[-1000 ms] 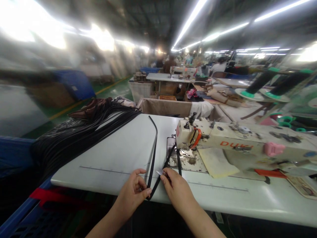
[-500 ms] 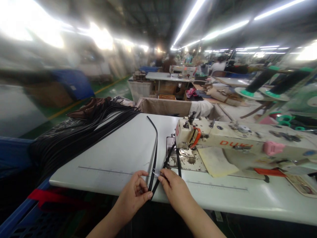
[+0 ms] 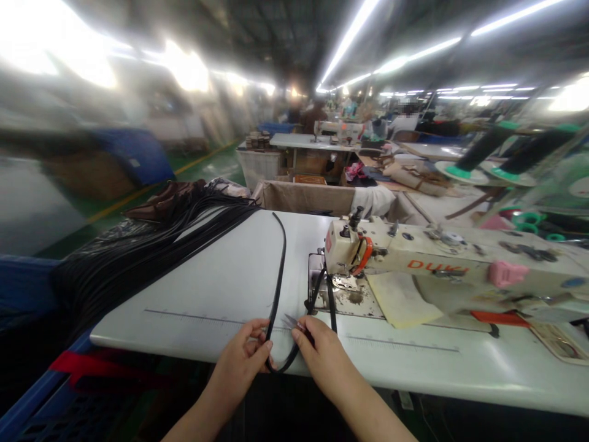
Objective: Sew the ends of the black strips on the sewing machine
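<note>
A narrow black strap (image 3: 280, 270) is pinched between the thumb and fingers of my left hand (image 3: 239, 356) at the table's front edge. One end of it lies up the tabletop; below my hand it loops round toward the right. My right hand (image 3: 324, 350) is closed on small pointed thread snips (image 3: 290, 320), whose blades stick out to the left, apart from the strap in my left hand. Behind my right hand, black strap runs up to the needle area of the sewing machine (image 3: 396, 248); a second length (image 3: 332, 304) hangs down beside it.
A thick bundle of black straps (image 3: 151, 245) drapes over the table's left side. Yellow paper (image 3: 405, 301) lies under the machine arm. A fabric-lined bin (image 3: 304, 197) stands behind the table (image 3: 221, 276), thread cones (image 3: 488, 150) at right, and a blue crate (image 3: 41, 399) at lower left.
My left hand has shifted slightly left with the strap, which now bends in a wider loop. The snips' blades, earlier at the strap, are now apart from it.
</note>
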`<state>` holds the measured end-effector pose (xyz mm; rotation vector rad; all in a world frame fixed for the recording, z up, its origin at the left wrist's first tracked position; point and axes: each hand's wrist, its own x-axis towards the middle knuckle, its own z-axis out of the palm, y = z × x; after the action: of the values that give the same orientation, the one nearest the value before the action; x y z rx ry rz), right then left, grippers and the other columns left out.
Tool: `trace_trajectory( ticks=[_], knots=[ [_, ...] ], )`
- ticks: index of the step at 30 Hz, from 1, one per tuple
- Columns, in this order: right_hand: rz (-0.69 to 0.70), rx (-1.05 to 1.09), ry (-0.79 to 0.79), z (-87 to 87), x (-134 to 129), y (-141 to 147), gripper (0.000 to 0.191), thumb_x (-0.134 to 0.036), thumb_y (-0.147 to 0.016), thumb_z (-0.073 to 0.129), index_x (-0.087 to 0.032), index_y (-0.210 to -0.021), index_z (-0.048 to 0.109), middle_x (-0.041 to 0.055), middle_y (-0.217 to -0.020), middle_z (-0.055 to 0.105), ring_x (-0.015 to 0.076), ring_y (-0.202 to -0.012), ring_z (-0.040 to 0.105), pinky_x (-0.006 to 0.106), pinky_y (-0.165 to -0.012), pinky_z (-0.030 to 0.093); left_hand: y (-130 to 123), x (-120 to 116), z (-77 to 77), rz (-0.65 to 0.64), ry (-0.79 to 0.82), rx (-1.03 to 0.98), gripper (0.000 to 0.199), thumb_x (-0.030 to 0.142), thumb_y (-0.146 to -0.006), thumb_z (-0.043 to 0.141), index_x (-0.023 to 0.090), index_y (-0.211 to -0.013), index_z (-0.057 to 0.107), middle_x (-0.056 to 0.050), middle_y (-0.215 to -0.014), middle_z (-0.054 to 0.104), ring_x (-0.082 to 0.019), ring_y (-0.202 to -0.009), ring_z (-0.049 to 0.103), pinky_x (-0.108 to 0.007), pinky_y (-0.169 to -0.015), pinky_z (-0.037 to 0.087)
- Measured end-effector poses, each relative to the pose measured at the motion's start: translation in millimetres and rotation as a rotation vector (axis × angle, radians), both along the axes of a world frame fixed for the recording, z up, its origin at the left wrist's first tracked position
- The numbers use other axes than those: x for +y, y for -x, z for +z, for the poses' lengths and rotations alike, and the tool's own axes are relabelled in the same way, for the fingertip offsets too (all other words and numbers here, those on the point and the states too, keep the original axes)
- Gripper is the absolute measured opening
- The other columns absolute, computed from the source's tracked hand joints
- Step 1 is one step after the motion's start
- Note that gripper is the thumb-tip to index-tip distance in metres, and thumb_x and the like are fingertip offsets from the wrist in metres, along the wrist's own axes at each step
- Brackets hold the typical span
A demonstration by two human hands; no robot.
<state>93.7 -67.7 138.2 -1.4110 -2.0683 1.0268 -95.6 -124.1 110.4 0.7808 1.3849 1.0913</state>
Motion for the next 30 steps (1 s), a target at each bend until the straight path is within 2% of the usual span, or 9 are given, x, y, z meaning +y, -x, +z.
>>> trace_trajectory(
  ticks=[5, 9, 16, 30],
  knots=[
    [0.064, -0.114, 0.002, 4.1, -3.6, 2.3, 0.016, -0.027, -0.101, 0.052, -0.022, -0.094, 0.066, 0.0057, -0.101, 0.073, 0.0203, -0.093, 0.067, 0.029, -0.082, 0.047, -1.5, -3.4, 4.4, -0.019, 0.065, -0.097, 0.063, 0.048, -0.07, 0.078, 0.015, -0.122, 0.064, -0.003, -0.084, 0.065, -0.02, -0.072, 0.067, -0.036, -0.07, 0.057],
    [0.069, -0.136, 0.015, 7.1, -2.2, 2.0, 0.016, -0.026, -0.102, 0.053, -0.022, -0.097, 0.067, 0.0055, -0.101, 0.073, 0.0205, -0.095, 0.067, 0.028, -0.083, 0.046, -4.5, -6.5, 4.7, 0.015, 0.086, -0.211, 0.066, 0.041, -0.067, 0.08, 0.017, -0.127, 0.064, -0.003, -0.093, 0.065, -0.016, -0.073, 0.064, -0.035, -0.071, 0.057],
    [0.042, -0.138, 0.013, 5.4, -1.3, 2.0, 0.02, -0.027, -0.104, 0.05, -0.021, -0.092, 0.066, 0.0056, -0.097, 0.073, 0.0205, -0.091, 0.067, 0.028, -0.08, 0.045, -6.8, -7.8, 7.9, 0.006, 0.094, -0.321, 0.065, 0.034, -0.069, 0.082, 0.021, -0.13, 0.065, -0.002, -0.092, 0.065, -0.015, -0.073, 0.063, -0.034, -0.072, 0.058],
    [0.023, -0.099, -0.107, 1.8, -5.4, -0.2, 0.016, -0.021, -0.103, 0.052, -0.021, -0.094, 0.065, 0.0063, -0.097, 0.071, 0.0216, -0.09, 0.067, 0.03, -0.08, 0.047, -13.8, -8.1, 22.9, -0.039, 0.136, -0.398, 0.071, 0.034, -0.066, 0.086, 0.019, -0.132, 0.063, -0.003, -0.091, 0.066, -0.015, -0.071, 0.062, -0.034, -0.072, 0.055]
  ],
)
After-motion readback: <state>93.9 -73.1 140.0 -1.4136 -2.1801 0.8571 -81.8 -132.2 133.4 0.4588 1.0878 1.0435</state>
